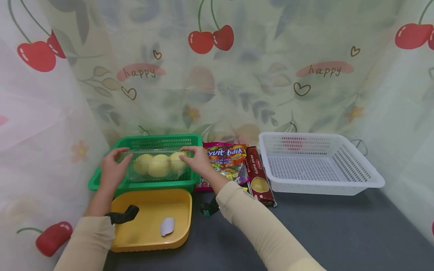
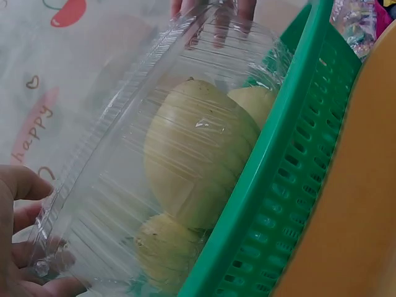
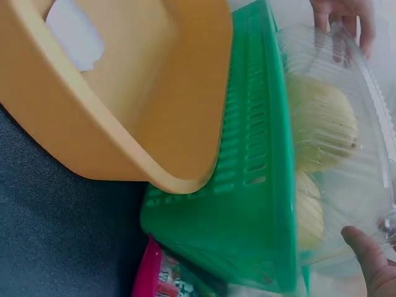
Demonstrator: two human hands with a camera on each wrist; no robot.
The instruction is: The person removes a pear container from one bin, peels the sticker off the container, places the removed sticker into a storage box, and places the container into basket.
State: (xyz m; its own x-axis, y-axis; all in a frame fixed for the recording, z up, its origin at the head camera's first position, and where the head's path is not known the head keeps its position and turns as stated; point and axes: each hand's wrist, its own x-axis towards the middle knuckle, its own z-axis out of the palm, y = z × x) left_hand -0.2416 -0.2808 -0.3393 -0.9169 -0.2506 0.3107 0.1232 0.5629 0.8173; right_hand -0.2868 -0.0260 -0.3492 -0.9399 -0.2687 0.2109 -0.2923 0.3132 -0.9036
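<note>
A clear ribbed plastic box (image 2: pixel 102 192) holds several round pale-yellow fruits (image 1: pixel 159 166) under its cover. It sits tilted in the green basket (image 1: pixel 149 186), within the rim. At the box's left end, my left hand (image 1: pixel 114 168) pinches the edge between thumb and fingers. My right hand (image 1: pixel 200 161) grips the opposite end, thumb on the near side. In the left wrist view the box's rim faces the wall side, and the largest fruit lies in the middle. The basket's rim hides the box's lower part in both wrist views.
In front of the basket stands a yellow tray (image 1: pixel 144 210) with a whitish scrap (image 1: pixel 167 227) in it. Right of the basket lie a fruit-chew bag (image 1: pixel 228 153) and a dark red biscuit pack (image 1: pixel 259 175). A white basket (image 1: pixel 322 186) stands farther right on the dark table (image 1: pixel 305 226).
</note>
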